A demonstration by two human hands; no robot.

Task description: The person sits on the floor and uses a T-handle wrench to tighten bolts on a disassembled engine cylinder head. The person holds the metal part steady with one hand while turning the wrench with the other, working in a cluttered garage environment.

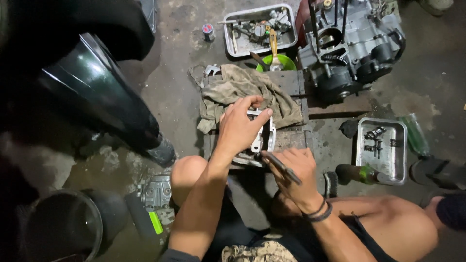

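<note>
Left hand (239, 127) clamps the pale cast-metal engine part (262, 138); right hand (291, 172) grips a dark slim tool (280, 167), which could slip and gouge it.

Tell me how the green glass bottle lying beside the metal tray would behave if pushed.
The green bottle lies on its side on the floor beside the tray, so it would probably roll. It looks like glass: likely stiff, smooth, perhaps slippery, and breakable on the hard floor.

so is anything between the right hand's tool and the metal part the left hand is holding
Nothing visible is. The left hand grips the pale metal part from above on the wooden block, beside the rag. The right hand holds a thin dark tool whose tip reaches the part's lower edge, with no object in between.
</note>
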